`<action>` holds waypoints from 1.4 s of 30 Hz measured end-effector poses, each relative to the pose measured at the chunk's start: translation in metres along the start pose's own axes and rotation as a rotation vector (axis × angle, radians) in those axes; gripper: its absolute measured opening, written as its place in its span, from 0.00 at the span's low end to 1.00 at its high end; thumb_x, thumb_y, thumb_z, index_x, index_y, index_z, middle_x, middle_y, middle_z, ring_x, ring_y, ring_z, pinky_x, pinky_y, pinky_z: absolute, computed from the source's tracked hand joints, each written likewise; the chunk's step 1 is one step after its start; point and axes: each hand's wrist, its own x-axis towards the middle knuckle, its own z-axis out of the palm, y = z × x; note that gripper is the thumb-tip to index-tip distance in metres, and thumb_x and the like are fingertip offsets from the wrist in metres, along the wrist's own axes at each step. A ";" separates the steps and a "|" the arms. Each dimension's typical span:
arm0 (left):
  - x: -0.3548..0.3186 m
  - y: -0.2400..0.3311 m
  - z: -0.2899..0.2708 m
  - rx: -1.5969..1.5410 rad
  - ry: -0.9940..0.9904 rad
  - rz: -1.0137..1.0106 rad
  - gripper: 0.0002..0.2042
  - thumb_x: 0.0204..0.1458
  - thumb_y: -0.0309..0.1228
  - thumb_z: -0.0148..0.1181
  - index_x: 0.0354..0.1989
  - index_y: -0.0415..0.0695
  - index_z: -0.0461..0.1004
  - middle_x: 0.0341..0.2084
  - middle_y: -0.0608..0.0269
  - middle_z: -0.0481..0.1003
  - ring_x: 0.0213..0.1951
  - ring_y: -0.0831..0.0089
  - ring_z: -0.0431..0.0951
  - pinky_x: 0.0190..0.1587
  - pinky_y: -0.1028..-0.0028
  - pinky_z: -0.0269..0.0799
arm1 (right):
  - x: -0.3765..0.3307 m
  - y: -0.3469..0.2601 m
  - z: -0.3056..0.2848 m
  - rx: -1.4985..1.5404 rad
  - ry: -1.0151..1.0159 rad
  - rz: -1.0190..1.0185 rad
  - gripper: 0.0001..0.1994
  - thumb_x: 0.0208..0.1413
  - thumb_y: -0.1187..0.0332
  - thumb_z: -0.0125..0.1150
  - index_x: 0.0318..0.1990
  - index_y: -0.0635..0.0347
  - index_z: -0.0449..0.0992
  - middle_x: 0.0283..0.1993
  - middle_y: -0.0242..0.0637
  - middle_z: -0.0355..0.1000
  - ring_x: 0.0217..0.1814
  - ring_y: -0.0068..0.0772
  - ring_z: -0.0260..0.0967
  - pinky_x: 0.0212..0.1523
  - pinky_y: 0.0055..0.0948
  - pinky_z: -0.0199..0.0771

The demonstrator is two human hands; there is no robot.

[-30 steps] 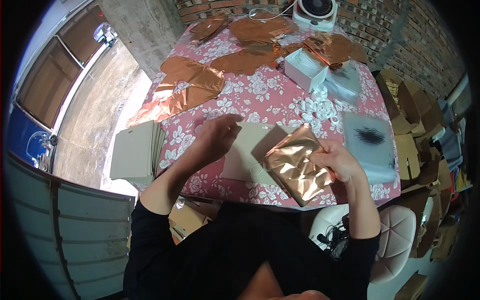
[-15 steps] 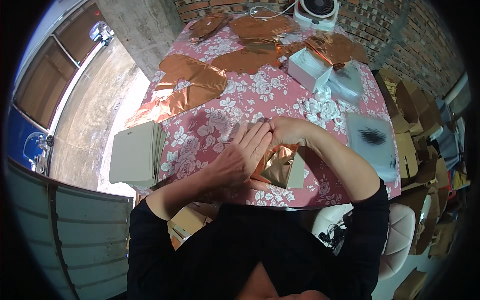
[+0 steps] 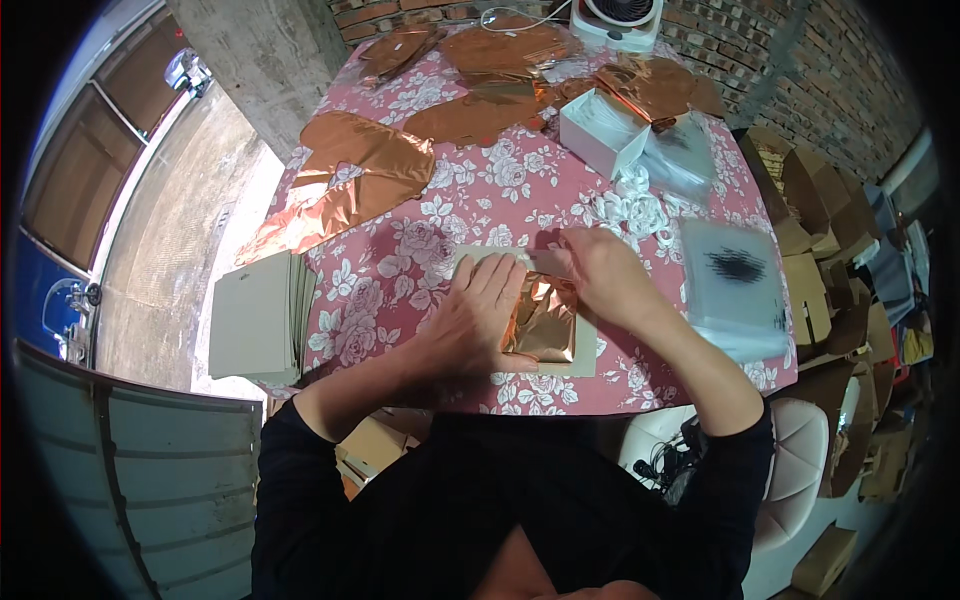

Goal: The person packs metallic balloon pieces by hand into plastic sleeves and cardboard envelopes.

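**A:** So what's going on at the middle of the frame? Left hand point(image 3: 478, 318) is lying flat, fingers spread, pressing on the copper foil sheet point(image 3: 545, 322), which sits on a pale card point(image 3: 583, 358) near the lower edge of the surface point(image 3: 400, 260). Looks like it's pinning the foil so it doesn't spring back up, that stuff is crinkly.

**B:** Yeah, and the right hand point(image 3: 600, 272) is curled over the upper edge of the card, fingers bent down on the foil's fold. Can't tell if it's actually pinching anything or just pushing. Flat card underneath gives something stiff to fold around, I'd guess.

**A:** Compared with a second back? Then the foil was a loose, puffy sheet held up in the right hand, and the left was reaching in over the card.

**B:** Right, half a second ago both hands closed over it. Now it's flattened much smaller. Spare foil sheets point(image 3: 362, 165) upper left, white box point(image 3: 601, 130) and stack of grey cards point(image 3: 255, 325) haven't budged.
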 end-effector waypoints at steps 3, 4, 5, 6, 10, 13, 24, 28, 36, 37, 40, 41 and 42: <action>0.000 -0.002 0.005 0.019 -0.022 -0.030 0.51 0.30 0.52 0.74 0.55 0.23 0.59 0.52 0.37 0.65 0.57 0.47 0.63 0.62 0.51 0.50 | -0.027 -0.016 0.019 -0.111 -0.056 -0.069 0.29 0.58 0.56 0.56 0.58 0.74 0.64 0.57 0.61 0.65 0.62 0.60 0.61 0.61 0.48 0.62; 0.001 -0.002 0.005 0.020 -0.024 -0.026 0.51 0.30 0.52 0.74 0.55 0.23 0.59 0.52 0.37 0.65 0.57 0.47 0.63 0.62 0.51 0.50 | -0.037 -0.018 0.028 -0.226 0.011 -0.183 0.33 0.58 0.54 0.57 0.60 0.75 0.61 0.62 0.63 0.60 0.66 0.62 0.56 0.66 0.49 0.57; 0.001 -0.001 0.005 0.019 -0.017 -0.023 0.51 0.30 0.53 0.73 0.56 0.23 0.59 0.52 0.37 0.64 0.57 0.48 0.62 0.62 0.51 0.50 | -0.045 -0.020 0.032 -0.230 -0.078 -0.187 0.42 0.56 0.47 0.56 0.64 0.78 0.53 0.68 0.66 0.51 0.72 0.64 0.46 0.71 0.54 0.44; 0.002 -0.001 0.005 0.017 -0.010 -0.020 0.51 0.30 0.53 0.73 0.56 0.24 0.59 0.52 0.38 0.64 0.57 0.48 0.62 0.62 0.51 0.50 | -0.050 -0.020 0.035 -0.229 -0.075 -0.185 0.42 0.56 0.47 0.56 0.64 0.78 0.53 0.68 0.66 0.51 0.72 0.64 0.46 0.71 0.54 0.44; 0.004 0.003 0.002 0.004 -0.090 -0.076 0.52 0.30 0.54 0.73 0.57 0.25 0.58 0.54 0.37 0.63 0.60 0.47 0.60 0.63 0.50 0.50 | -0.061 -0.012 0.045 -0.258 -0.095 -0.201 0.47 0.53 0.41 0.54 0.66 0.78 0.50 0.69 0.67 0.48 0.74 0.64 0.42 0.72 0.56 0.39; -0.004 -0.001 -0.001 0.025 -0.153 -0.082 0.52 0.36 0.59 0.67 0.59 0.25 0.56 0.57 0.35 0.60 0.63 0.44 0.56 0.65 0.49 0.47 | -0.064 -0.007 0.048 -0.247 -0.086 -0.206 0.49 0.53 0.39 0.54 0.66 0.78 0.49 0.69 0.67 0.47 0.74 0.64 0.40 0.73 0.56 0.37; -0.022 -0.020 0.016 0.100 -0.194 0.024 0.44 0.58 0.63 0.34 0.63 0.27 0.54 0.62 0.29 0.53 0.66 0.41 0.50 0.68 0.49 0.40 | -0.067 -0.004 0.053 -0.270 -0.164 -0.169 0.49 0.54 0.38 0.52 0.67 0.76 0.47 0.70 0.68 0.45 0.75 0.64 0.39 0.73 0.55 0.36; -0.023 -0.026 0.020 0.131 -0.170 0.053 0.45 0.58 0.64 0.31 0.63 0.26 0.53 0.61 0.28 0.53 0.66 0.40 0.51 0.68 0.49 0.40 | -0.065 -0.007 0.050 -0.280 -0.213 -0.142 0.49 0.55 0.38 0.52 0.68 0.74 0.46 0.71 0.67 0.42 0.76 0.63 0.37 0.74 0.55 0.34; -0.024 -0.032 0.014 -0.302 -0.111 -0.063 0.40 0.62 0.57 0.32 0.64 0.25 0.52 0.64 0.27 0.49 0.69 0.38 0.44 0.70 0.52 0.37 | -0.065 -0.008 0.053 -0.308 -0.241 -0.130 0.49 0.56 0.37 0.49 0.70 0.72 0.43 0.73 0.65 0.39 0.77 0.62 0.33 0.74 0.53 0.30; -0.025 -0.041 0.013 -0.289 -0.104 -0.076 0.40 0.62 0.57 0.32 0.64 0.25 0.52 0.64 0.27 0.49 0.69 0.38 0.44 0.70 0.52 0.37 | -0.065 -0.009 0.051 -0.328 -0.268 -0.114 0.49 0.56 0.37 0.48 0.70 0.72 0.42 0.73 0.65 0.38 0.77 0.62 0.32 0.74 0.52 0.29; -0.017 -0.064 0.001 -0.331 -0.009 -0.112 0.34 0.63 0.48 0.39 0.65 0.25 0.51 0.66 0.28 0.47 0.71 0.39 0.39 0.71 0.54 0.34 | -0.065 -0.008 0.052 -0.356 -0.298 -0.105 0.49 0.56 0.36 0.46 0.70 0.72 0.41 0.73 0.65 0.37 0.77 0.62 0.31 0.75 0.52 0.29; -0.012 -0.061 -0.012 -0.313 -0.013 -0.154 0.33 0.62 0.45 0.41 0.65 0.26 0.52 0.67 0.28 0.46 0.71 0.40 0.39 0.71 0.54 0.35 | -0.065 -0.008 0.052 -0.369 -0.303 -0.092 0.49 0.57 0.36 0.45 0.71 0.72 0.41 0.73 0.65 0.37 0.77 0.62 0.30 0.75 0.51 0.29; -0.006 -0.058 -0.021 -0.295 -0.015 -0.196 0.32 0.61 0.42 0.43 0.65 0.26 0.52 0.67 0.29 0.46 0.71 0.41 0.39 0.71 0.54 0.35 | -0.066 -0.008 0.052 -0.371 -0.302 -0.104 0.49 0.57 0.36 0.45 0.71 0.72 0.41 0.73 0.65 0.37 0.77 0.62 0.30 0.75 0.51 0.29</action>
